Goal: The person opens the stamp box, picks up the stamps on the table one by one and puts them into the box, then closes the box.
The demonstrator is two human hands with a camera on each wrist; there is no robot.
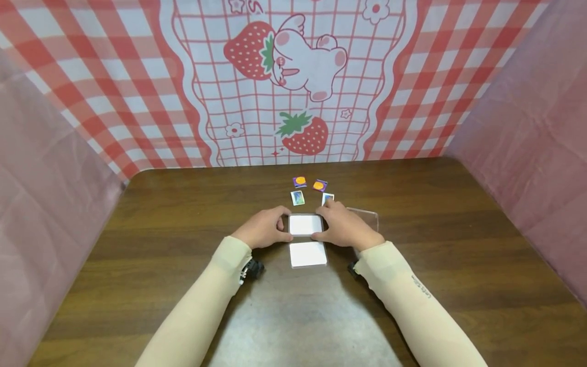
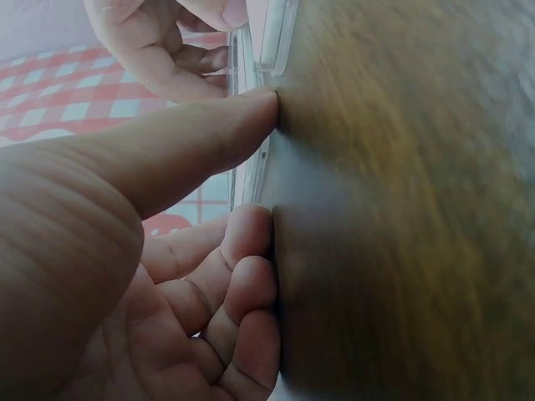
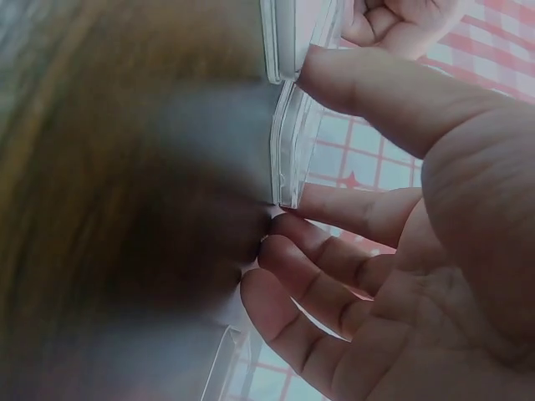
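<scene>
A shallow clear plastic case (image 1: 305,225) with a white face lies flat on the table between both hands. My left hand (image 1: 262,228) holds it at its left end, the thumb (image 2: 251,117) at the near edge and a finger at the far edge. At the right end my right hand (image 1: 346,224) grips it likewise, its thumb (image 3: 351,79) near and index finger (image 3: 359,205) far. The other fingertips of both hands rest on the table. Just nearer to me lies a second clear-rimmed white case (image 1: 308,254), which neither hand holds.
Beyond the held case lie two purple-and-orange pieces (image 1: 300,181) and two small picture cards (image 1: 297,198), one partly behind the right hand. A clear plastic piece (image 1: 370,218) lies partly hidden under the right hand and wrist. A patterned cloth (image 1: 302,102) stands behind the wooden table (image 1: 183,204).
</scene>
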